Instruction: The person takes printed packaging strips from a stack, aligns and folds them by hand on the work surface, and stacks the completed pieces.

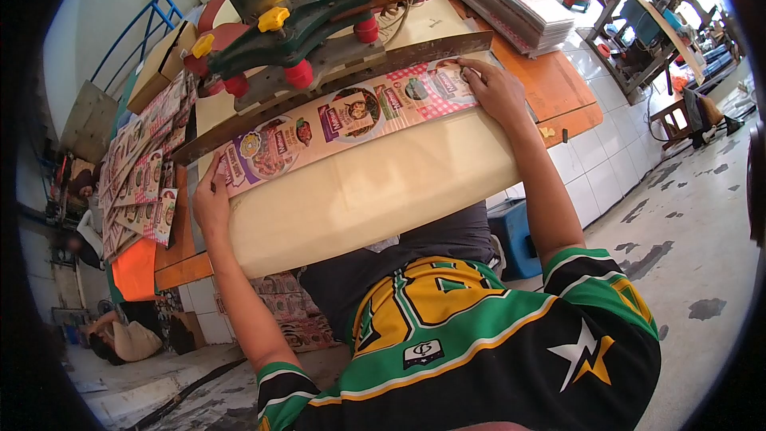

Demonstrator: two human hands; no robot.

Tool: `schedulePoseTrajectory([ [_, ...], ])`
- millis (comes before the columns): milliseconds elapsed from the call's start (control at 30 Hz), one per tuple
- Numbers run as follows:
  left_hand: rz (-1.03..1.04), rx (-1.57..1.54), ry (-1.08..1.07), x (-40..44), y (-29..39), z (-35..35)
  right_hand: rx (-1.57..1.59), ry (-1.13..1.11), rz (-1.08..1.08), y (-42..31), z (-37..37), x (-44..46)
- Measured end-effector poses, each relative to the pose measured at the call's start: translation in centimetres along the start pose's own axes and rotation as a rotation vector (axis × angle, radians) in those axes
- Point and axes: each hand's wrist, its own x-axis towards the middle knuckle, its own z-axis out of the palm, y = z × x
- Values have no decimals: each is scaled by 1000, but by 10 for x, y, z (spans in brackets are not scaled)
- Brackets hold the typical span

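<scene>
Head — hands [211,201] [499,94] on printed strip [347,120] — opposite ends.

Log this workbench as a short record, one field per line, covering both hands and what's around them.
Left hand: at the left end
Right hand: fingers on the right end
Between hands: printed strip with food pictures
Under strip: cream board
Behind strip: metal bar
Beyond bar: machine with yellow knobs and red feet
Far left: pile of printed sheets
Upper right: stack of sheets
Grip firmness: cannot tell
</scene>
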Motion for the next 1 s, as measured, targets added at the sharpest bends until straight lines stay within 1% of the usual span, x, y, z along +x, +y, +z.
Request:
schedulePoseTrajectory([
  [100, -9, -13, -13, 0, 0, 0, 0, -15, 8, -4, -4, 0],
  [200, 27, -22, 5, 1, -3, 1, -8, -25, 14, -4, -4, 0],
  [267, 25, 39, 2, 3, -4, 1, -14, -20, 8, -5, -4, 1],
  [433, 34, 39, 0, 4, -6, 2, -66, -69, 26, -7, -6, 3],
  [733, 44, 27, 8, 3, -7, 3, -23, -13, 2, -8, -4, 0],
  [833, 38, 9, 2, 3, -7, 3, -50, -56, 55, -10, -6, 1],
  [1000, 23, 3, -15, 2, -2, 0, -34, -33, 21, -4, -1, 1],
])
